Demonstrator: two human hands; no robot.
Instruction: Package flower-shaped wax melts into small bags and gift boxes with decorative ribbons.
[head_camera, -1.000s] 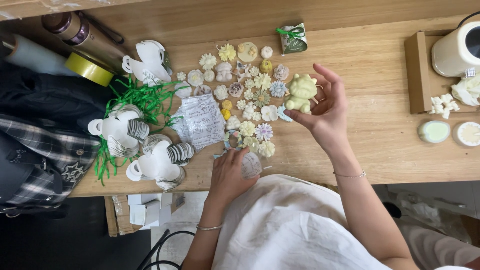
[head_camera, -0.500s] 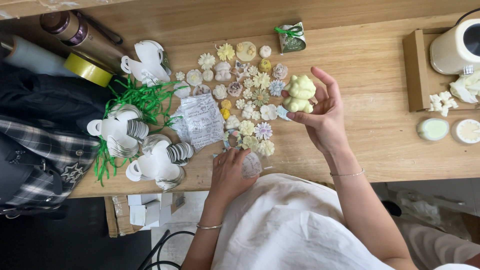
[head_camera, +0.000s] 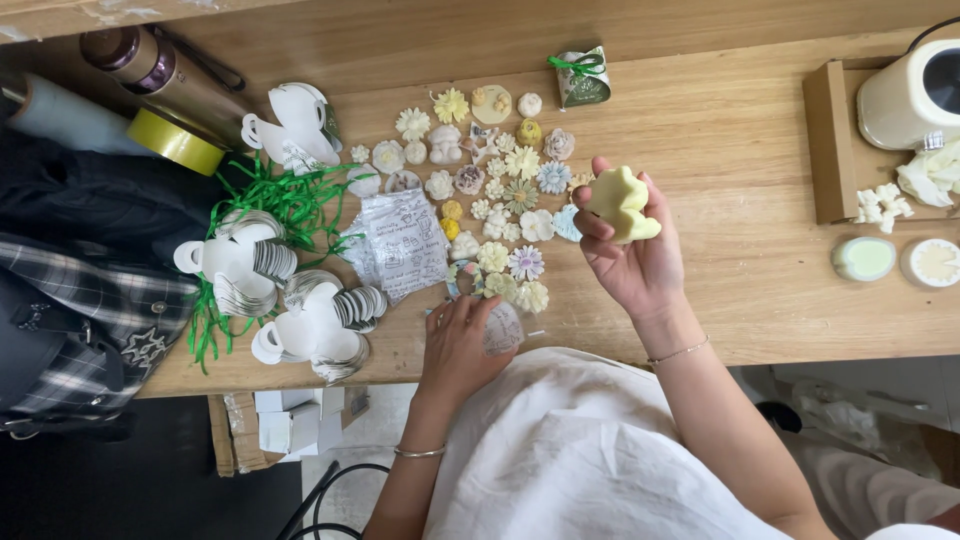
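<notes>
the right hand (head_camera: 632, 255) has a tight grip on a pale yellow wax figure (head_camera: 619, 203), held up above the middle of the bench (head_camera: 740, 200). the left hand (head_camera: 462, 340) rests at the near edge, fingers pressing a small clear bag (head_camera: 503, 328), beside the little wax flowers (head_camera: 500, 190).
</notes>
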